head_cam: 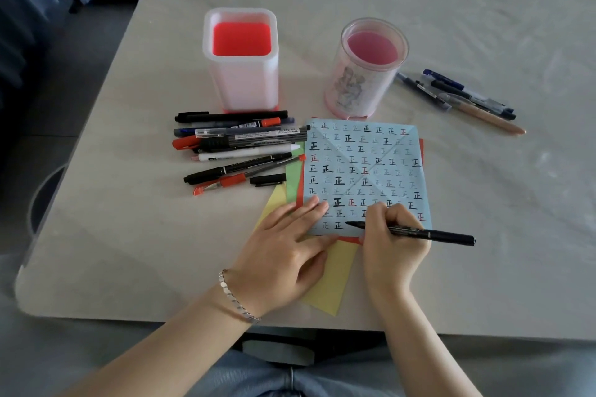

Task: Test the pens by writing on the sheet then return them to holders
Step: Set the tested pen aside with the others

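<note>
A light blue sheet [364, 171] covered with rows of written characters lies on the table, on top of red, green and yellow sheets. My right hand [392, 242] grips a black pen [429, 233], its tip on the sheet's lower edge. My left hand [283, 251] presses flat on the sheet's lower left corner. A square white holder with a red bottom [241, 61] and a round clear holder with a pink bottom [366, 71] stand behind the sheet, both with no pens inside. A pile of several pens [235, 145] lies left of the sheet, and a loose black cap [267, 179] sits beside it.
A second group of several pens [458, 98] lies to the right of the round holder. The pale marble table [483, 10] has a rounded near-left corner. A yellow sheet [335, 280] reaches close to the table's front edge.
</note>
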The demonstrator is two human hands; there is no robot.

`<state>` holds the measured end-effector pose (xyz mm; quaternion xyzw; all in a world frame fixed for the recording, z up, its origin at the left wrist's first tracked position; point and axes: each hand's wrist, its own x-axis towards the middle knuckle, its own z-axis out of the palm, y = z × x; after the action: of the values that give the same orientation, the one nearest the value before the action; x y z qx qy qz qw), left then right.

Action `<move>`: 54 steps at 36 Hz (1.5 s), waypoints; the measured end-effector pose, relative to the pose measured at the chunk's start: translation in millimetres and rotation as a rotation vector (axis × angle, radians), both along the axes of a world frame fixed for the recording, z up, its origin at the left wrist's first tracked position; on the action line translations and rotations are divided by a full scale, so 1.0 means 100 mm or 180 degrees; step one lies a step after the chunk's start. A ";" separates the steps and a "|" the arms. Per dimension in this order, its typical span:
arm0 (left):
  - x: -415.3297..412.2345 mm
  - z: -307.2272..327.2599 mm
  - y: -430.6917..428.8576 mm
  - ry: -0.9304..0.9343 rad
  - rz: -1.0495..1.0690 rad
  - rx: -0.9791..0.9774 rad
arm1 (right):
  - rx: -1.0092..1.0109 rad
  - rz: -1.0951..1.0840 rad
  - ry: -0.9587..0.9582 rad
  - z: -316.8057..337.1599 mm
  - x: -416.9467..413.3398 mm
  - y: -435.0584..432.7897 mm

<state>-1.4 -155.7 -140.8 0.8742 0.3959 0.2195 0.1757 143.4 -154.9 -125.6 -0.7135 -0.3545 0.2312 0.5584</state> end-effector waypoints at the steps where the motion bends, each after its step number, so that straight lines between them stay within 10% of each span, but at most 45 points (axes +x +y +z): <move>1: 0.00 0.00 0.00 -0.0046 0.0007 0.0013 | 0.0000 -0.0036 0.0046 0.02 0.00 0.00; 11: -0.18 0.08 0.27 0.0088 0.1429 0.0466 | -0.0297 0.0059 0.0291 0.22 0.26 -0.01; 22: -0.26 0.15 0.41 0.0446 0.1399 0.0051 | -0.0532 0.0505 0.0995 0.42 0.40 -0.06; 31: 0.00 0.58 0.24 -0.1329 0.1267 -0.1701 | -0.0545 0.0580 0.2052 0.67 0.37 -0.05; 54: 0.22 0.97 0.06 -0.1402 0.0660 -0.1899 | -0.0408 0.1028 0.1347 0.88 0.20 -0.06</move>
<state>20.7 -149.4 -43.6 0.6719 0.4814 0.2937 0.4801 163.2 -160.4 -37.6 -0.6175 -0.3237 0.4832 0.5296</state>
